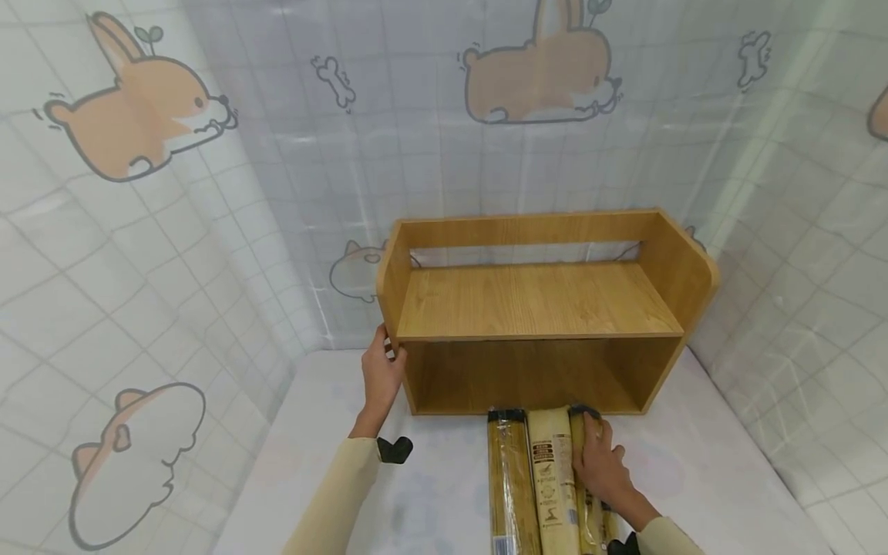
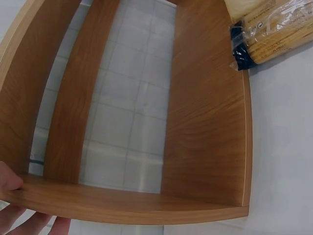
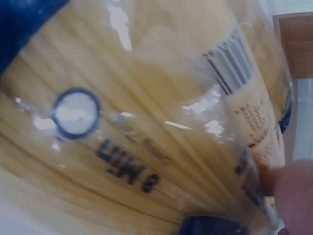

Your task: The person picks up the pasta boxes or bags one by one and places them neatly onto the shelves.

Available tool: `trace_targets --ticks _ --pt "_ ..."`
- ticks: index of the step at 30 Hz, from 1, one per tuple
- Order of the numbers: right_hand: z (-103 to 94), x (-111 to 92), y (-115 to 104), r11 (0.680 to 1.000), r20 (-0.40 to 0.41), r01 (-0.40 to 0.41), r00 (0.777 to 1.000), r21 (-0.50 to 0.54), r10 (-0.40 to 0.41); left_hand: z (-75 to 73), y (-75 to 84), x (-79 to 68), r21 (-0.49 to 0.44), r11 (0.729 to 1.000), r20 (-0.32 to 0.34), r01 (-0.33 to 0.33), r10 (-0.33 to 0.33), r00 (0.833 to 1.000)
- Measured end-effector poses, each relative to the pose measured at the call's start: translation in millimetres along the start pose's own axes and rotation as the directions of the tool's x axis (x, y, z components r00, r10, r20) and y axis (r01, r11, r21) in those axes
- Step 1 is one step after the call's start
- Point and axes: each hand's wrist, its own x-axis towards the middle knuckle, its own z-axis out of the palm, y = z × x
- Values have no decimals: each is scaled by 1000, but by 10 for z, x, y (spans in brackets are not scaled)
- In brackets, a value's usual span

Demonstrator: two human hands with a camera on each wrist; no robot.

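Observation:
A two-tier wooden shelf (image 1: pixel 541 301) stands at the back of the white surface. My left hand (image 1: pixel 382 378) grips its left side panel; in the left wrist view the thumb (image 2: pixel 9 177) lies on one face of the board, the other fingers on the opposite face. Long spaghetti packets lie in front of the shelf: a clear one (image 1: pixel 512 482) at left, a pale paper-wrapped pack (image 1: pixel 553 470) in the middle, and another clear spaghetti packet (image 1: pixel 591 520) at right. My right hand (image 1: pixel 607 469) holds that right packet near its dark far end. Printed clear film over spaghetti (image 3: pixel 122 122) fills the right wrist view.
A patterned plastic sheet (image 1: pixel 416 139) with cartoon animals walls in the back and both sides. The white surface (image 1: pixel 312 416) extends to the left and right of the shelf. Part of another packet (image 1: pixel 610 524) shows beside the right wrist.

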Motion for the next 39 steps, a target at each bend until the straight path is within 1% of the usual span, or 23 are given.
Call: trace_targets --ticks 3,7,11,13,16,18,23,25,27,32,34,39 --pt "-12 2 19 1000 -5 17 1000 25 -17 -6 16 3 2 1000 5 11 -11 1000" --pt "-2 -2 37 998 -18 19 1000 58 -18 -9 24 6 14 1000 5 16 -16 1000" --pt "27 -27 37 997 -67 43 997 68 -39 -2 14 8 34 999 11 19 -19 1000" --pt "44 -42 39 996 -104 71 992 62 -64 2 10 8 34 999 18 19 -20 1000" --pt "64 -60 42 991 -163 124 980 56 -114 -3 5 4 20 1000 22 20 -20 1000" --pt "58 -67 34 988 -190 144 973 53 -132 -17 2 2 16 1000 25 22 -22 999" --pt "-18 -94 -14 985 -227 166 962 52 -151 -39 5 17 17 1000 31 20 -21 999" --pt "-44 -106 -27 979 -261 199 948 36 -183 -37 6 23 24 1000 34 14 -15 999" --pt "-61 -101 -39 968 -306 249 923 13 -233 -39 4 24 33 999 35 8 -10 999" --pt "-110 -42 -91 928 -420 366 832 -77 -363 -52 -5 29 40 999 33 3 -4 999" --pt "-134 -19 -111 914 -444 394 804 -100 -395 -50 -12 30 37 999 35 -1 0 999" --pt "-178 21 -132 890 -477 440 761 -118 -439 -28 -23 32 36 999 34 -9 8 999"
